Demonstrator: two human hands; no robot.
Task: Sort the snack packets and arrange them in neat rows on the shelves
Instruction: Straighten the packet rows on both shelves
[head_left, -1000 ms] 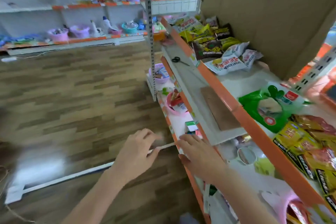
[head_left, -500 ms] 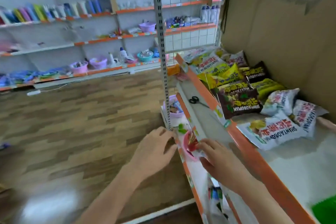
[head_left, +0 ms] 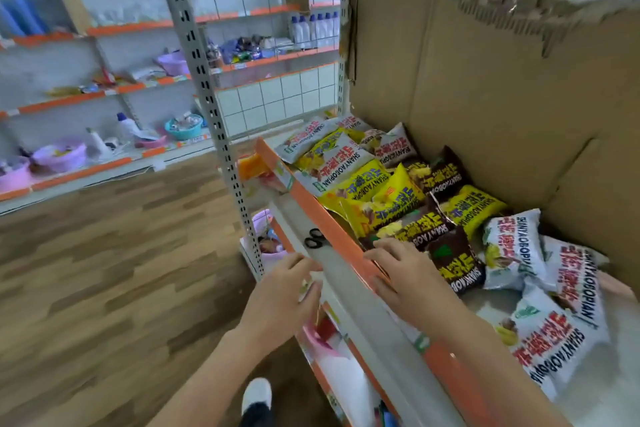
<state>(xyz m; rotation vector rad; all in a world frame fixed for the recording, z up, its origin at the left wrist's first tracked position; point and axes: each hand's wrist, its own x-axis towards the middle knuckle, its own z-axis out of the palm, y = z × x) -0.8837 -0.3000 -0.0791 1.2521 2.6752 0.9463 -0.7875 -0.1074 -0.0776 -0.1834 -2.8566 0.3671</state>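
The snack packets (head_left: 388, 184), white, yellow and dark brown ones, lie in a loose heap on the top shelf (head_left: 349, 246) with the orange front edge, in front of a torn cardboard sheet (head_left: 485, 87). The right hand (head_left: 408, 274) is over the orange edge with fingers spread and relaxed, its fingertips just beside a dark brown packet (head_left: 453, 263), and it holds nothing. The left hand (head_left: 280, 302) is also open and empty, its fingers at the edge of the lower grey ledge near a pair of black scissors (head_left: 314, 238).
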